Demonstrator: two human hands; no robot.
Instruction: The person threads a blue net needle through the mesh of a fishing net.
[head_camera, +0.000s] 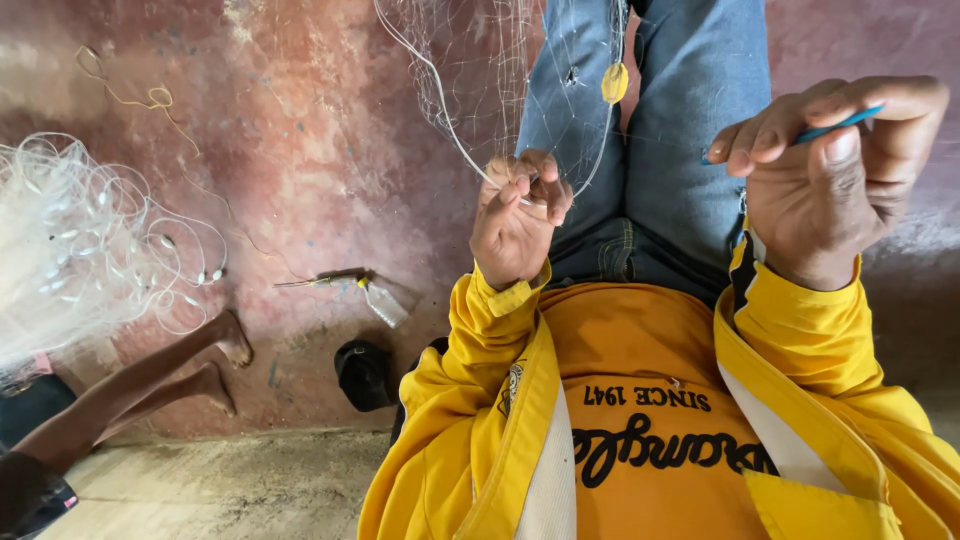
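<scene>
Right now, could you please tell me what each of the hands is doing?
Left hand: closed, pinching the thin white fishing-net cord.
Right hand: closed, holding a slim blue plastic netting needle.

1. Jacket: bright yellow, worn open, with a pale cream inner lining along the front edges and a small crest on the chest.
2. Sleeves: yellow with buttoned cuffs; a dark stripe runs down one.
3. Shirt: orange, with dark printed lettering.
4. Jeans: faded blue denim.
</scene>
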